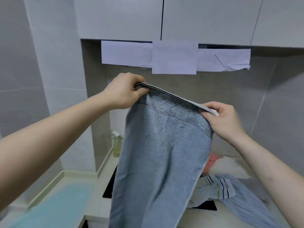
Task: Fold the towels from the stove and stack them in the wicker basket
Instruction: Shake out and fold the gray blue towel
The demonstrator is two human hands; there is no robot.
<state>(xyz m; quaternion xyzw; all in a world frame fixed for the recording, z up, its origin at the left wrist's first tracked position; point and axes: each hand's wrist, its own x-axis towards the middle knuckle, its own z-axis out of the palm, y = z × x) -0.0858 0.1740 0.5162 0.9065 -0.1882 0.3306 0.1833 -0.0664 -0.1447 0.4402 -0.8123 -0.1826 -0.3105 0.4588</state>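
You've got the blue towel (161,153) held up dead centre, hanging straight down over the black stove (108,188). Your left hand (122,91) pinches the top corner at 11 o'clock, your right hand (223,122) pinches the other corner at 3 o'clock. More towels (218,185) sit piled on the stove at 4 o'clock, with a soap bottle (116,145) against the wall at 9.

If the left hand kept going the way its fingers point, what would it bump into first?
The left hand pinches the blue towel at one top corner, fingers pointing toward the right hand. Going on along the towel's top edge, it would probably meet that hand first, though depth is hard to judge.
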